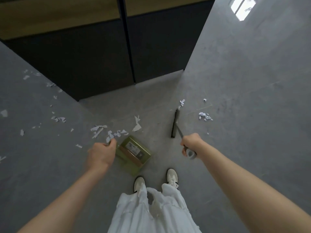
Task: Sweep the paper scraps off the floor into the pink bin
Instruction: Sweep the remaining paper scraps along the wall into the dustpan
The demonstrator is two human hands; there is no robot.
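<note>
Left hand (101,153): its grip is clenched around a thin handle; I judge it is the handle of the green dustpan (133,153), which sits low over the floor (235,81) just in front of the shoes (171,177).
Right hand (190,143): its grip is closed around the grey handle of the broom (175,123); the dark broom head touches the floor to the right of the dustpan.
Paper scraps (116,132): one group lies just beyond the dustpan's far edge, more are spread far to its left, and a few (204,116) lie to the right of the broom head.
Handling: the scraps look thin, very light and soft, so I think short, gentle strokes are better; a fast stroke can blow them away.
Where to hold: keep the broom by its handle end, and keep the dustpan edge flat on the floor.
Pink bin: not in view.
</note>
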